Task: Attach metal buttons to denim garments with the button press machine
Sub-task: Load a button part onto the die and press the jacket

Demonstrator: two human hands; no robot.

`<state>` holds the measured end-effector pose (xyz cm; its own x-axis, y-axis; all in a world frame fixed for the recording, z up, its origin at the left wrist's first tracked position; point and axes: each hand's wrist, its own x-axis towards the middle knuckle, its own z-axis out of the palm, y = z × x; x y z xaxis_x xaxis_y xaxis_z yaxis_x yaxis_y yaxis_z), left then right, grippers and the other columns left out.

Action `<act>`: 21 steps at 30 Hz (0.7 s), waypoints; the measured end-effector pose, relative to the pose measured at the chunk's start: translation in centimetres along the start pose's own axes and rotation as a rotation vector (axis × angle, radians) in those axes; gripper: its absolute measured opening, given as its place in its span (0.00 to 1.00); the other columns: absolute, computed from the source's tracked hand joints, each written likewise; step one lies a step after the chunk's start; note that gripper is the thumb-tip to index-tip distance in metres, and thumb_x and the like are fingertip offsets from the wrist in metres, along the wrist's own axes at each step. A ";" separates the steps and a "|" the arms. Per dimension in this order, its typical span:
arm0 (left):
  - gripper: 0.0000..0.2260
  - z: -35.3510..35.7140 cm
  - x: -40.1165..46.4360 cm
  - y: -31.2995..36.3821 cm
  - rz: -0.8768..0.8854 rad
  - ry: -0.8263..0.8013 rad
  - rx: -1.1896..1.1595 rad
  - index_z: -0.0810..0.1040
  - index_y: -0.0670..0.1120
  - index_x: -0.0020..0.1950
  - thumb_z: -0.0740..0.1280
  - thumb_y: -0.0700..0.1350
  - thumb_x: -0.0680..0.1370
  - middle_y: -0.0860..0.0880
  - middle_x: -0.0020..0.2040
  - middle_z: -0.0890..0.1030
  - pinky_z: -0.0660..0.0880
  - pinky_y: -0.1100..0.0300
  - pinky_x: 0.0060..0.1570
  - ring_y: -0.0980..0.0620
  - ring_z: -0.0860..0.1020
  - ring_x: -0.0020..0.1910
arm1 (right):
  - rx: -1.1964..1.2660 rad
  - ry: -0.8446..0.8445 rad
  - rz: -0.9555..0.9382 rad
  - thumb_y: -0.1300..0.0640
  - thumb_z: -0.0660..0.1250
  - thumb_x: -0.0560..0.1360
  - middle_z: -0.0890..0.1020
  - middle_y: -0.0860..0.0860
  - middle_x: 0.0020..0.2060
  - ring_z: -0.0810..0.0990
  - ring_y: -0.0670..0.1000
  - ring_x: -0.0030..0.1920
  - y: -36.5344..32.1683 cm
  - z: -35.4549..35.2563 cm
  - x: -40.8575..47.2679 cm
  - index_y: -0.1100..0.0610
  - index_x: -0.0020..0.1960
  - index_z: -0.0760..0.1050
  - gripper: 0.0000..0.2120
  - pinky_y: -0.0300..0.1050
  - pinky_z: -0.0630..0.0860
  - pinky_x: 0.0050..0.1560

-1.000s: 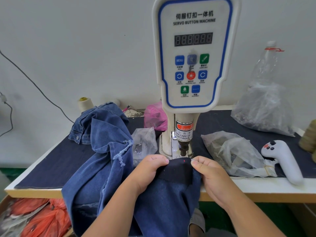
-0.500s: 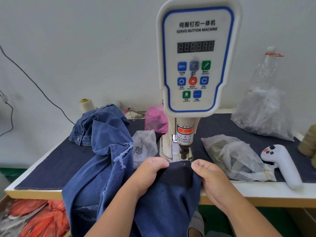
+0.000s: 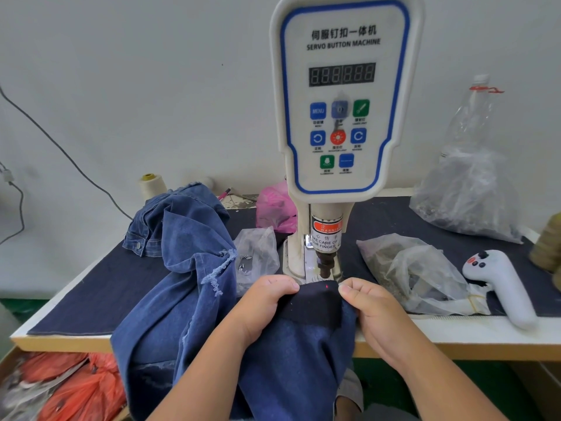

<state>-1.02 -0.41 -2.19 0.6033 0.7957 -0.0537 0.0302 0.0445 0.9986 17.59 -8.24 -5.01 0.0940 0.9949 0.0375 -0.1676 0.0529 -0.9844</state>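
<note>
Left hand [image 3: 263, 302] and right hand [image 3: 372, 308] each pinch the dark denim [image 3: 315, 302] fold, stretched between them under the press head [image 3: 324, 265]; red dot on cloth; no button visible yet; pressing remains.

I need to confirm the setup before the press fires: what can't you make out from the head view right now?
- Lower die and any metal button: hidden under the dark denim waistband below the black press punch.
- Fingers beneath the cloth: covered by the fabric; left hand and right hand grip its edges.
- Contents of the clear plastic bag: too blurred.
- Six-digit black display: no readable count.
</note>
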 end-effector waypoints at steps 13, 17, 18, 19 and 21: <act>0.07 -0.1 0.1 -0.1 -0.001 -0.008 -0.005 0.77 0.46 0.33 0.65 0.47 0.69 0.45 0.35 0.77 0.72 0.62 0.38 0.52 0.74 0.36 | -0.013 0.002 0.003 0.49 0.65 0.73 0.80 0.54 0.35 0.76 0.50 0.38 0.2 -0.1 0.1 0.53 0.36 0.80 0.11 0.49 0.71 0.44; 0.08 -0.1 0.0 -0.1 -0.004 -0.017 -0.006 0.78 0.48 0.31 0.65 0.47 0.70 0.47 0.34 0.77 0.72 0.63 0.37 0.54 0.75 0.34 | -0.004 0.003 0.000 0.49 0.65 0.73 0.80 0.55 0.36 0.75 0.51 0.39 0.1 -0.1 0.1 0.54 0.37 0.80 0.11 0.49 0.71 0.45; 0.08 -0.1 0.0 -0.1 -0.005 -0.022 -0.009 0.78 0.48 0.31 0.65 0.47 0.70 0.48 0.33 0.77 0.72 0.64 0.37 0.54 0.75 0.34 | -0.003 0.004 0.000 0.49 0.65 0.73 0.80 0.56 0.36 0.75 0.52 0.40 0.1 -0.1 0.1 0.54 0.37 0.80 0.11 0.50 0.71 0.45; 0.09 -0.1 0.0 -0.1 -0.004 -0.025 -0.010 0.77 0.48 0.30 0.65 0.47 0.70 0.48 0.33 0.77 0.72 0.64 0.36 0.54 0.74 0.33 | -0.003 0.005 0.001 0.49 0.65 0.73 0.79 0.57 0.37 0.74 0.53 0.41 0.1 -0.1 0.1 0.55 0.38 0.80 0.11 0.51 0.71 0.46; 0.09 -0.1 0.0 0.0 -0.001 -0.027 -0.007 0.77 0.48 0.30 0.65 0.47 0.70 0.49 0.32 0.77 0.72 0.65 0.36 0.55 0.74 0.33 | -0.002 0.009 0.004 0.49 0.65 0.73 0.79 0.57 0.37 0.74 0.54 0.41 0.1 -0.1 0.1 0.55 0.38 0.80 0.11 0.51 0.70 0.47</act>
<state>-1.14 -0.36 -2.23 0.6245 0.7792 -0.0545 0.0253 0.0495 0.9985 17.67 -8.13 -5.13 0.1025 0.9942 0.0324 -0.1661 0.0492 -0.9849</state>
